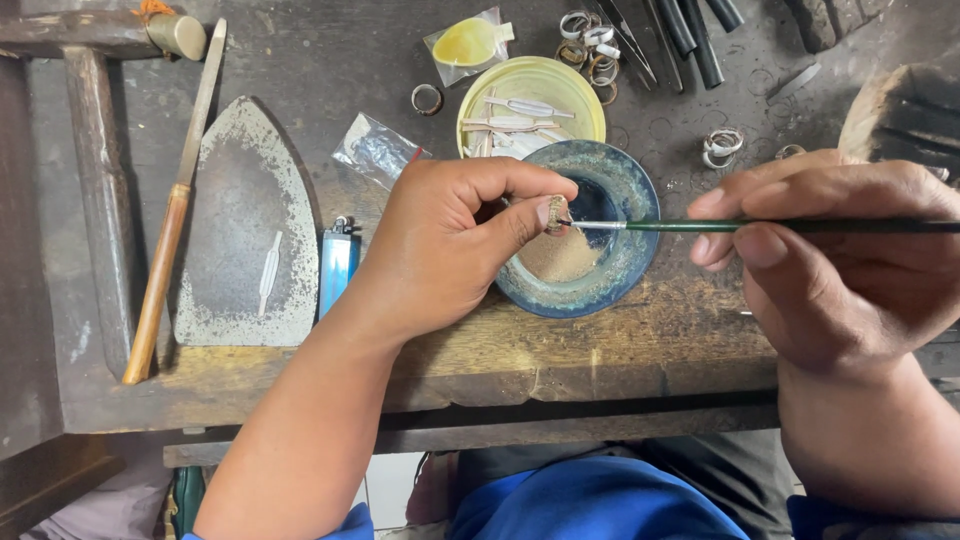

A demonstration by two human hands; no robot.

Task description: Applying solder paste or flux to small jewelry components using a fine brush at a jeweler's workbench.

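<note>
You work at a scarred, dark wooden counter (300, 60), its front edge worn pale, a white tiled floor showing below it. Your left hand (450, 240) pinches a small gold-coloured ring (556, 213) between thumb and forefinger, fingers narrow around it, over the round blue-green glazed dish (625, 270). Your right hand (830, 250) grips one thin green-handled brush (780, 226), its tip touching the ring. Behind the dish sits one yellow round lid (575, 85) holding small white pieces. On the left lie one flat grey iron-shaped metal plate (245, 200), one long wooden-handled file (170, 230) and one blue lighter (338, 265). Several loose rings (590, 45) are scattered at the back.
</note>
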